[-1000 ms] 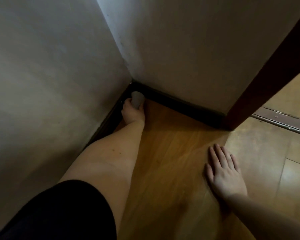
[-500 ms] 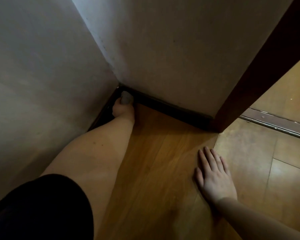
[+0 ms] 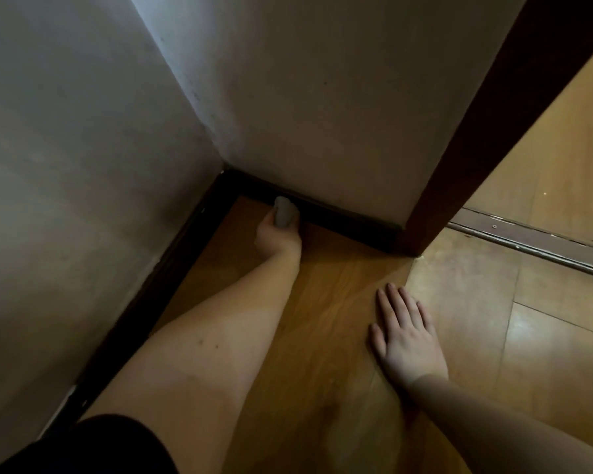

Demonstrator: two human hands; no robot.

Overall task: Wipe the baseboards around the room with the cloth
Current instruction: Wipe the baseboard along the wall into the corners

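A dark baseboard [image 3: 350, 222] runs along the foot of two white walls that meet in a corner. My left hand [image 3: 277, 236] grips a small pale grey cloth [image 3: 284, 212] and holds it against the baseboard of the far wall, a little to the right of the corner. The fingers are mostly hidden behind the cloth. My right hand [image 3: 406, 336] lies flat on the wooden floor with its fingers spread, holding nothing.
A dark brown door frame [image 3: 486, 131] stands at the right end of the far wall. Past it a metal threshold strip [image 3: 534, 242] crosses the floor. The left wall's baseboard [image 3: 144, 302] runs toward me. Wooden floor [image 3: 322, 302] lies between my arms.
My left hand with the cloth has slid from the corner to the right along the far wall's baseboard. My right hand has stayed flat on the floor. The view has shifted.
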